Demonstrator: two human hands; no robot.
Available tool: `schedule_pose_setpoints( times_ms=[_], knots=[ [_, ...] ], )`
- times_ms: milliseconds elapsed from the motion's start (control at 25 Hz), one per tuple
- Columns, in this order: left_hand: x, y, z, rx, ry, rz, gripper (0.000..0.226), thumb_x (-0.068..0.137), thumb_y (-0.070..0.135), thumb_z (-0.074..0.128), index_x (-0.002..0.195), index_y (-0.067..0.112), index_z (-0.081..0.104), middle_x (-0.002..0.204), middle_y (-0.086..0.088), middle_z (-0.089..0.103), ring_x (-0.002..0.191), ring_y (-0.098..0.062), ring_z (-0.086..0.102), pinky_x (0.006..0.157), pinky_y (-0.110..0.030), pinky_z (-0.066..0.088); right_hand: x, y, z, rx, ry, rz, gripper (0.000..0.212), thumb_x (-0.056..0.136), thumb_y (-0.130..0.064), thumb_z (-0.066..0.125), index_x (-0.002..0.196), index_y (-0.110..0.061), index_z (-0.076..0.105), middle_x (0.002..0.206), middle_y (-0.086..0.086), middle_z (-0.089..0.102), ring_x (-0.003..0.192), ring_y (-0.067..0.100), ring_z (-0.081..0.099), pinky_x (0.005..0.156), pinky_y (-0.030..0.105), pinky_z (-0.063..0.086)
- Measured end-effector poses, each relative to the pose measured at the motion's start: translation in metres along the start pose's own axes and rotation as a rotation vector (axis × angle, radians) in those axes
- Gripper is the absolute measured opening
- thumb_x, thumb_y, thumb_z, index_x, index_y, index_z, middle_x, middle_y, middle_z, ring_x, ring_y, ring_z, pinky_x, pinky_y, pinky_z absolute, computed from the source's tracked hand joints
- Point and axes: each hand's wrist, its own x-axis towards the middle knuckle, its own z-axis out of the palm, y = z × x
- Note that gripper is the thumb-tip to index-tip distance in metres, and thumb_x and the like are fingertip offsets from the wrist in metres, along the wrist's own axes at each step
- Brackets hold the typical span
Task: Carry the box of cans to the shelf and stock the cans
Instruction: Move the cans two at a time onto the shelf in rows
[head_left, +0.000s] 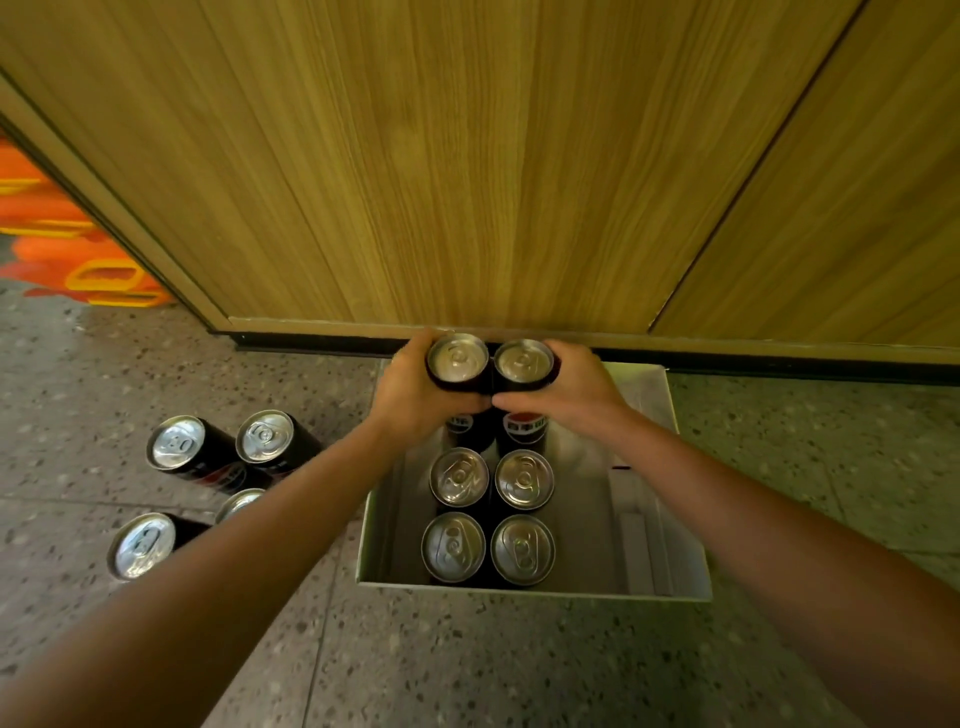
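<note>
While we crouch over the open box (589, 499) on the speckled floor (467, 665), each hand has one can. Our left hand (410, 387) wraps the left can (458, 358), fingers curled round its far side and thumb on the near side. Our right hand (571, 384) grips the right can (523, 362) the same way. Both cans stand upright at the box's far edge, long axes vertical, silver tops and pull tabs facing up at us. They sit side by side, touching or nearly so, and our thumb tips meet in front of them. Their black bodies show below our hands. Whether the bases are off the box bottom we cannot tell.

Four other cans (524, 479) stand upright in the box in two rows of two, down its middle toward the near edge, with bare bottom along the right wall. Off the box's left side, loose cans (176, 442) stand on the floor – three in plain sight, a fourth partly hidden by our left forearm. A wood-grain panel (467, 156) rises just beyond the box's far edge, and orange shapes (52, 218) show past its left corner.
</note>
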Motion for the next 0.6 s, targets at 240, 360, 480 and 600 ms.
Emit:
schedule_pose_setpoints(
  times_ms=[240,360,480,600],
  knots=[
    [-0.034,0.136,-0.075,-0.224,-0.090,0.113,0.046,0.061,0.003,0.081,0.096,0.025,0.059,0.087,0.014,0.067,0.075,0.014,0.063,0.065,-0.005,0.051,-0.037,-0.127,-0.086,0.159,0.057,-0.101,0.042,0.061,-0.022,0.082,0.097,-0.021,0.060,0.079,-0.021,0.058,0.072,-0.011,0.054,0.055,-0.004,0.041],
    [-0.067,0.236,-0.122,-0.300,-0.089,0.146,0.046,0.062,0.000,0.079,0.090,0.030,0.058,0.075,0.021,0.072,0.075,0.015,0.064,0.062,-0.003,0.048,-0.074,-0.222,-0.149,0.228,0.078,-0.159,0.035,0.064,-0.016,0.080,0.093,-0.022,0.061,0.080,-0.021,0.057,0.066,-0.016,0.058,0.056,-0.004,0.040],
    [-0.102,0.332,-0.171,-0.342,-0.077,0.204,0.047,0.061,0.002,0.079,0.090,0.033,0.059,0.078,0.025,0.072,0.079,0.012,0.065,0.065,-0.004,0.049,-0.112,-0.316,-0.209,0.269,0.106,-0.228,0.036,0.064,-0.019,0.079,0.084,-0.035,0.055,0.084,-0.021,0.061,0.072,-0.020,0.058,0.062,0.000,0.044],
    [-0.135,0.432,-0.222,-0.375,-0.081,0.258,0.055,0.054,0.014,0.080,0.106,0.019,0.061,0.096,0.008,0.072,0.090,0.001,0.067,0.072,-0.008,0.051,-0.149,-0.410,-0.269,0.255,0.156,-0.280,0.037,0.060,-0.030,0.079,0.088,-0.032,0.056,0.085,-0.022,0.060,0.073,-0.021,0.057,0.062,0.000,0.044]
  ],
)
